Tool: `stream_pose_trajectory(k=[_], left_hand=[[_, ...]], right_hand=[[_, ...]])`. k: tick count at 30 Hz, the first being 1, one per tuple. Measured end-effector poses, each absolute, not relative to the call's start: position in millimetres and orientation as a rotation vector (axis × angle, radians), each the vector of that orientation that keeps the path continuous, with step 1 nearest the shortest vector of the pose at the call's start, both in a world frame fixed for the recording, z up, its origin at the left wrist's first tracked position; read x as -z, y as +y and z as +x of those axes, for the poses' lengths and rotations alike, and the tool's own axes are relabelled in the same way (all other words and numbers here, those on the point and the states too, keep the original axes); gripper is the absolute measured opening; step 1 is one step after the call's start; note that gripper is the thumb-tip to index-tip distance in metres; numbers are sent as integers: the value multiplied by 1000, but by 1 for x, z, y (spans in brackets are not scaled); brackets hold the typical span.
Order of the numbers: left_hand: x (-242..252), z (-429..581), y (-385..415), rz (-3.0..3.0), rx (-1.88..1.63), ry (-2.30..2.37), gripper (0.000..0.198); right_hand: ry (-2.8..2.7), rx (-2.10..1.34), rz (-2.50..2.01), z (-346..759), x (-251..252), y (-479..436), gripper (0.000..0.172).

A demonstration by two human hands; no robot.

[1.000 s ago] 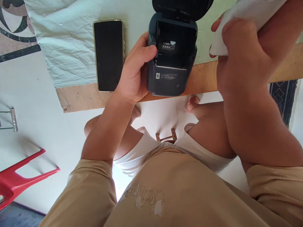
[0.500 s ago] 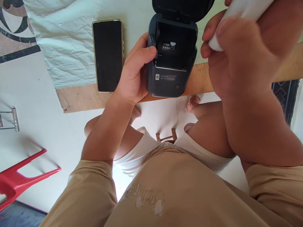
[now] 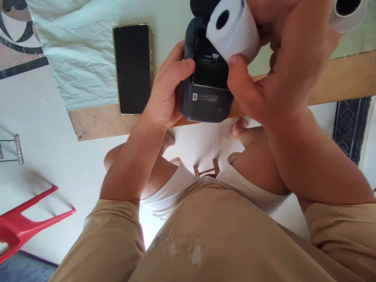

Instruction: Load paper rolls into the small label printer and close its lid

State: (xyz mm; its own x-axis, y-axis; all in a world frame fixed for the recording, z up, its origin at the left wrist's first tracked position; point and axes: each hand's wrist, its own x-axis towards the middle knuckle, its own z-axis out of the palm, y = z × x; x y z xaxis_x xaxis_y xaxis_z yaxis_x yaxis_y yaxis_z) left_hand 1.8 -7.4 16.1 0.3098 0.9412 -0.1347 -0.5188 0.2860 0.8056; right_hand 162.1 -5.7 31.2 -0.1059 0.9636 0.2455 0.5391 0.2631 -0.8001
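A small dark printer (image 3: 205,100) with its lid up stands at the table's front edge. My left hand (image 3: 166,92) is wrapped round its left side, thumb on the top rim. My right hand (image 3: 279,58) grips a white paper roll (image 3: 232,33) with a dark core hole, held just above the printer's open bay. The roll hides part of the bay and the lid.
A black phone (image 3: 132,68) lies face up left of the printer on a pale green cloth (image 3: 85,51) over the wooden table (image 3: 340,80). Another paper roll (image 3: 348,11) sits at the top right. A red stool (image 3: 29,219) stands at the lower left on the floor.
My right hand has swung left and turned, bringing the white roll from the upper right to just over the printer's open bay. My left hand stays on the printer.
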Motion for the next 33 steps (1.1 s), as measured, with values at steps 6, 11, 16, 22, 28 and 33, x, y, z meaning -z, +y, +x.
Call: stream_pose_trajectory(k=[6,11,16,22,28,33], left_hand=[[-19,4,-9,751,-1057,711,26],[-15,3,-7,821,-1035,768,24],[-12,2,-6,796,-1046,781,17],[-16,5,-10,715,-1173,655,21],[-14,2,-8,850,-1122,612,45],[-2,-5,0,1040,-1046,525,58]], right_hand=[[-2218,-198,-1413,162,-32,-3,38],[-2278,-169,-1447,161,-33,-1,31],[-2168,-146,-1327,165,-34,-10,29],[-2200,-261,-1066,164,-31,-18,22],[-2081,-278,-1054,164,-31,-13,21],[-1733,-351,-1369,166,-33,-10,41]])
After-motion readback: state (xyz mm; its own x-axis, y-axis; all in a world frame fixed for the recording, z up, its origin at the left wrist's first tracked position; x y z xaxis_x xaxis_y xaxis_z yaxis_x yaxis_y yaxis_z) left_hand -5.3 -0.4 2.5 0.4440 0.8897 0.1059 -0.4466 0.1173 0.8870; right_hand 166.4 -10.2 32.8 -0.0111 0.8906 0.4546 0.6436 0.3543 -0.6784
